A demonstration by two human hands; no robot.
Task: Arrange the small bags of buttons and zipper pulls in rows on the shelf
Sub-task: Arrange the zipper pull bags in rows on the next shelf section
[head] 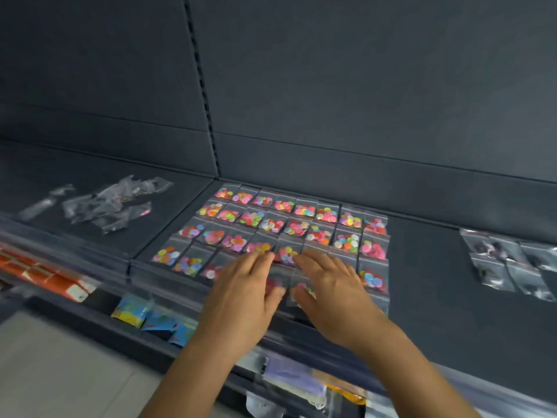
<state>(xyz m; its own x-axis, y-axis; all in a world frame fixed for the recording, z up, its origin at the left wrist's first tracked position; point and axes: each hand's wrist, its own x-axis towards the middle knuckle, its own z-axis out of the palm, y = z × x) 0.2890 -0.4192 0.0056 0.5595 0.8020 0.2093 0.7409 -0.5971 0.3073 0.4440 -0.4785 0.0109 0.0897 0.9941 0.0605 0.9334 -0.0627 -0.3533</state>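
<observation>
A dark grey shelf is seen in front of a matching dark back panel, with a slotted upright running down the panel. On the shelf, small clear bags of coloured buttons are laid flat in rows, edge to edge, forming a grid near the middle. The front row is partly covered by both hands.

The left hand is held palm down over the front row, its fingers spread and extended flat; nothing is gripped in it. The right hand is placed just beside it, also palm down with fingers spread, and its thumb is seen resting against a bag of pinkish buttons at the shelf's front edge. Whether that bag is pinched or merely pressed cannot be told through the blur.

To the far right of the shelf, well apart from the grid, a smaller group of bags with dark contents is laid in short rows. On the neighbouring shelf section to the left, a loose heap of clear bags is piled without order. Below, on a lower shelf, an orange package and blue and yellow packets are visible.
</observation>
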